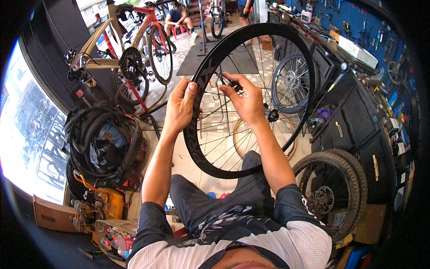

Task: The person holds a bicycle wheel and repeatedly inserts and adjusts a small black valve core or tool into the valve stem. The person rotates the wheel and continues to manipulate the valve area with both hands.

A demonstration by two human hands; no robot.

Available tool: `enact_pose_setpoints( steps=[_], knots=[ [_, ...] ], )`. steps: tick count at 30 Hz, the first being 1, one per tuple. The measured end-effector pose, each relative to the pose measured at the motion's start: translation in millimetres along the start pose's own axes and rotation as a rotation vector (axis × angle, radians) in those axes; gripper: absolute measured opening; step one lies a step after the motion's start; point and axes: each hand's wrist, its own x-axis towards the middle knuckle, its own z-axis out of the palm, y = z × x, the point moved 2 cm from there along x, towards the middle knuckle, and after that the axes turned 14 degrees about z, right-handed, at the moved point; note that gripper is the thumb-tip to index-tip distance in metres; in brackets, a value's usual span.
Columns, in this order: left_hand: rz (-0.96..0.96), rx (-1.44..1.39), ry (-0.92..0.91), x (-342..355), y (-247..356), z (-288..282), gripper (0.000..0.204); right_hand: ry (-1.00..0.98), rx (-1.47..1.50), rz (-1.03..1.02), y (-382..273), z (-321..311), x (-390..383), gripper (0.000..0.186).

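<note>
A black deep-rimmed bicycle wheel stands tilted in front of me, its lower edge over my lap. My left hand is closed round the left side of the rim, thumb on top. Inside the wheel, my right hand pinches a small dark piece among the spokes near that side of the rim. Its kind is too small to make out. Thin dark spokes run from the rim to the black hub, just right of my right wrist.
Bicycles stand at the far left, above a heap of black tyres. Knobbly-tyred wheels lean against dark drawers at right. Tools hang on the blue wall. A person sits at the back.
</note>
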Motion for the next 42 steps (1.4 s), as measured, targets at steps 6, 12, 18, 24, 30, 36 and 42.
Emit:
enact_pose_setpoints(
  steps=[6,12,18,24,30,36,42],
  knots=[
    [-0.004,0.012,0.009,-4.2,5.1,-0.2,0.046,-0.042,0.059,0.044,-9.0,-3.5,2.9,0.022],
    [-0.021,0.133,-0.112,-3.1,10.0,-7.6,0.037,-0.013,0.167,-0.005,-11.5,-3.4,-4.1,0.023],
    [0.006,-0.145,-0.261,18.2,34.7,-2.5,0.054,-0.055,0.22,0.128,-19.1,-5.8,-16.2,0.025],
    [-0.001,-0.302,-0.259,15.0,33.8,12.8,0.046,0.017,0.333,0.181,-12.7,-0.5,-16.1,0.038],
    [-0.155,-0.207,-0.239,3.6,28.8,11.6,0.036,0.146,-0.067,-0.067,-16.4,-3.6,-32.6,0.047],
    [0.142,-0.107,-0.245,7.5,26.9,19.7,0.037,0.174,0.059,0.086,-15.2,-10.8,-25.3,0.029],
    [-0.016,-0.144,-0.281,8.0,28.4,25.8,0.036,0.187,0.163,0.253,-2.6,-20.3,-17.6,0.031]
  ],
)
